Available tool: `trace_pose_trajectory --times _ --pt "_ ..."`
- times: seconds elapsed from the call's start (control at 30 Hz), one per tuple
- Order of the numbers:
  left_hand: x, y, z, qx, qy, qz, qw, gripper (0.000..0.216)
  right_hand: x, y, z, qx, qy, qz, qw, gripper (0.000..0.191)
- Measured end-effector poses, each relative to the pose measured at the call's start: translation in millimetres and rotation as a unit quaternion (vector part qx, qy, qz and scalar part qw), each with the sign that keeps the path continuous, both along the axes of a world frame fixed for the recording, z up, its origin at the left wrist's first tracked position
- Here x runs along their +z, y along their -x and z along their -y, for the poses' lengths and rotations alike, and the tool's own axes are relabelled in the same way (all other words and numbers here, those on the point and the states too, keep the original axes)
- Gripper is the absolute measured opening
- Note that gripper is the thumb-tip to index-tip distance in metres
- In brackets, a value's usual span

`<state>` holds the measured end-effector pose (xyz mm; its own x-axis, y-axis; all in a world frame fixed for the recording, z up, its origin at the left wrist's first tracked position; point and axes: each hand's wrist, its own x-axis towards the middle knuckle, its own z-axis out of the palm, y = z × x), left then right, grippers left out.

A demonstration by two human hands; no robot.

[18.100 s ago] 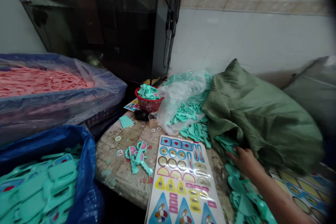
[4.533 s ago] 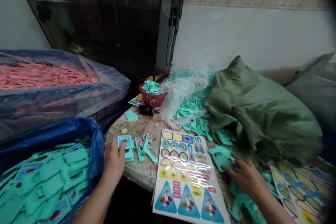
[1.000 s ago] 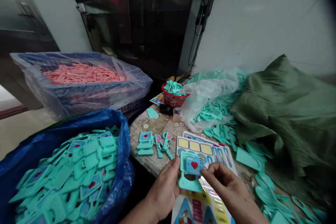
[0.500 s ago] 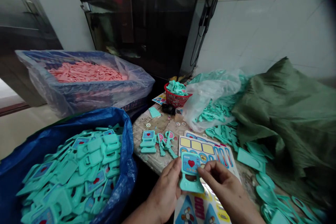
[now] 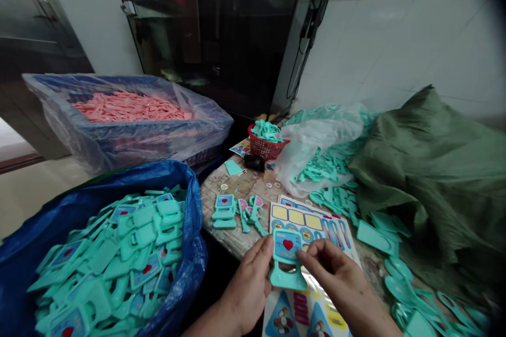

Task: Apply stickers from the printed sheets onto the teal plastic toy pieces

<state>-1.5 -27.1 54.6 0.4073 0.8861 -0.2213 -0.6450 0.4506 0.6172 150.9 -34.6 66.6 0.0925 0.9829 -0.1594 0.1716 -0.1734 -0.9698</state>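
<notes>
A turquoise plastic toy heart monitor (image 5: 288, 273) is gripped at its left edge by my left hand (image 5: 253, 279), thumb near the top corner. Its screen carries a blue sticker (image 5: 288, 246) with a red heart. At the lower right corner of that sticker, my right hand (image 5: 336, 268) presses with its thumb, the fingers curled behind. Beneath both hands lie printed sticker sheets (image 5: 297, 217), partly covered by the hands and the toy. Left of the sheets, another toy monitor (image 5: 225, 205) lies among small turquoise pieces with watermelon-patterned stickers (image 5: 253, 211).
A blue bag (image 5: 190, 200) full of turquoise toys stands at left. Behind it is a plastic-lined crate (image 5: 158, 134) of pink pieces. On the worn table (image 5: 233, 242) stand a red basket (image 5: 266, 148) and a clear bag (image 5: 320, 137) spilling turquoise parts. Green cloth (image 5: 430, 168) lies at right.
The hands and the toy monitor stay almost in place. The right thumb remains on the sticker's corner, and the view has shifted very slightly.
</notes>
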Motion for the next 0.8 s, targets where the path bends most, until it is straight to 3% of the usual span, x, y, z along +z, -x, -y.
trace_pose_trajectory --times 0.37,0.47,0.6,0.8 --pt "1.2 3 2 -0.003 0.005 -0.027 1.0 0.036 -2.4 0 1 0.008 -0.001 0.038 0.999 0.037" --pt "5.2 2 3 -0.012 -0.041 -0.058 0.997 0.034 -6.0 -1 2 0.028 -0.01 0.132 0.991 0.036" --pt "6.9 3 2 -0.006 -0.102 -0.153 0.983 0.026 -14.5 -5 5 0.05 -0.002 0.291 0.955 0.036" --pt "0.0 11 2 0.003 -0.171 -0.278 0.945 0.017 -18.5 -2 13 0.062 0.04 0.366 0.928 0.039"
